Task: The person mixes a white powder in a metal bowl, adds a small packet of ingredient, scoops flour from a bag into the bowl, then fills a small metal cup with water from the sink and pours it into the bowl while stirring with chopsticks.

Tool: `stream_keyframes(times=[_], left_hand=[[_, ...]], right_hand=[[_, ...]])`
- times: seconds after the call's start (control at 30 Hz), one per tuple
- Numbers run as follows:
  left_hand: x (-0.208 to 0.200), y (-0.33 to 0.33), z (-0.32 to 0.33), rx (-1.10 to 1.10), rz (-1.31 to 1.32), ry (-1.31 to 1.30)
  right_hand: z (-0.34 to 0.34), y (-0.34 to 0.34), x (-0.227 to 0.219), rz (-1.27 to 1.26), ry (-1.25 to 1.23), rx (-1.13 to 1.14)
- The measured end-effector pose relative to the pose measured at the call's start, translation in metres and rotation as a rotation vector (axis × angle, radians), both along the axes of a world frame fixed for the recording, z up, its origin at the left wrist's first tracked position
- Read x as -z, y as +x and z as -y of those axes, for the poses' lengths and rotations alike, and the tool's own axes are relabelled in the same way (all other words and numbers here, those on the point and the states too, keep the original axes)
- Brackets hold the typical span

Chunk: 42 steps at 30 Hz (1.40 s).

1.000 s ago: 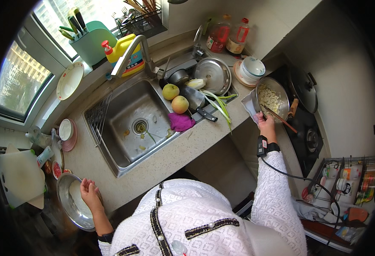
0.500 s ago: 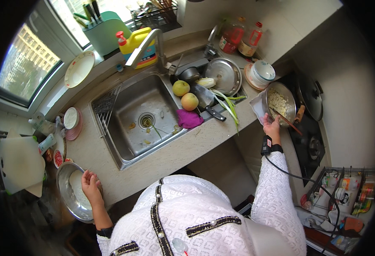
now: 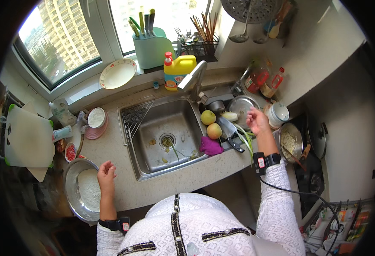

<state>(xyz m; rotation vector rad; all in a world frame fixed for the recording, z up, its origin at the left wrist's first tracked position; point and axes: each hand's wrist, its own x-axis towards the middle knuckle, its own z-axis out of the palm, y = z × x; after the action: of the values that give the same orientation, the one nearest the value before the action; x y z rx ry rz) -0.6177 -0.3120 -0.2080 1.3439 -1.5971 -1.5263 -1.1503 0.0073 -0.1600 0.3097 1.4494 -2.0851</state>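
My left hand [image 3: 107, 176] hangs loosely curled at the right rim of a steel bowl [image 3: 73, 197], with nothing visible in it. White flour [image 3: 89, 187] fills part of that bowl. In the air between the steel lid [image 3: 241, 112] and some stacked bowls [image 3: 280, 112] is my right hand [image 3: 258, 121], its fingers bent but apart, holding nothing I can see. To its right, a steel pan [image 3: 294, 157] contains chopped pale food [image 3: 288, 141]. A thin brown wooden utensil [image 3: 296, 159] leans in the pan.
A steel sink [image 3: 155, 160] with scraps lies at centre. Beside it are two round fruits [image 3: 214, 131], a purple cloth [image 3: 212, 146], a knife [image 3: 235, 145] and green onions [image 3: 247, 143]. A small bowl of chopped red pieces [image 3: 70, 152] sits left. A cable trails from my right wrist.
My right hand has left the pan and utensil and moved left over the counter. My left hand stays beside the flour bowl. The whole view has shifted, showing more of the window.
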Motion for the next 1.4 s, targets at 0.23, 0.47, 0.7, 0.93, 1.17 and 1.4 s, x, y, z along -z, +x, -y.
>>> stream_keyframes(times=[0.23, 0.47, 0.7, 0.93, 1.17, 1.4], left_hand=[[0.001, -0.034, -0.008, 0.064, -0.014, 0.068], [-0.005, -0.065, -0.02, 0.041, 0.046, 0.119], [-0.004, -0.086, -0.019, -0.012, 0.099, 0.125], [0.006, -0.104, -0.018, 0.04, 0.108, 0.112], [0.005, -0.122, -0.01, 0.1, 0.109, 0.078], [-0.012, -0.144, -0.009, 0.277, 0.131, 0.008]], right_hand=[[0.145, -0.033, -0.081, -0.469, 0.218, -0.317], [0.264, -0.114, -0.101, -0.804, 0.405, -0.353], [0.341, -0.18, -0.091, -1.223, 0.705, -0.244], [0.36, -0.213, -0.089, -1.329, 0.608, -0.317], [0.321, -0.2, -0.173, -1.341, 0.249, -0.305], [0.277, -0.152, -0.234, -1.391, 0.126, -0.21]])
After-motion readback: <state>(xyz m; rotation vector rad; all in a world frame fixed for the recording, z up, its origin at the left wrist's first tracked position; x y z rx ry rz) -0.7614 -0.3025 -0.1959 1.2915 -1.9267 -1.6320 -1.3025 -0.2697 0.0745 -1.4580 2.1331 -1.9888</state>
